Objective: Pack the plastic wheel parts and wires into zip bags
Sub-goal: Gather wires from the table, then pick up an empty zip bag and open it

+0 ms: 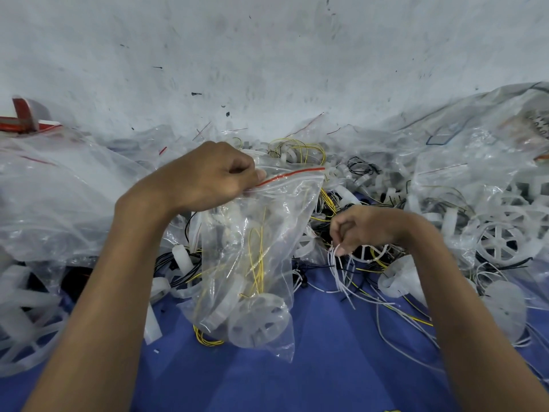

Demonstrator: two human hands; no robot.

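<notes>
A person's left hand (208,176) lifts a clear zip bag (285,209) by its mouth, the fingers (260,174) pinching the film just beside the red zip strip (292,174). The bag hangs above a blue surface (312,376). Inside it, a translucent plastic wheel (258,321) has settled at the bottom with thin yellow wires (258,263) looped above it. To the right and lower down, the right hand (368,228) is curled, its fingers (341,248) pinching a small bunch of white wires (338,272) whose ends trail down toward the surface. Around both hands lies a tangle of loose wheel parts (499,242), with black, yellow and white wires spread along the back of the surface. Large crumpled clear plastic sacks sit at the left (59,188) and at the right (475,144), the right one holding more wheels. A scuffed white wall (267,55) rises behind the pile.
</notes>
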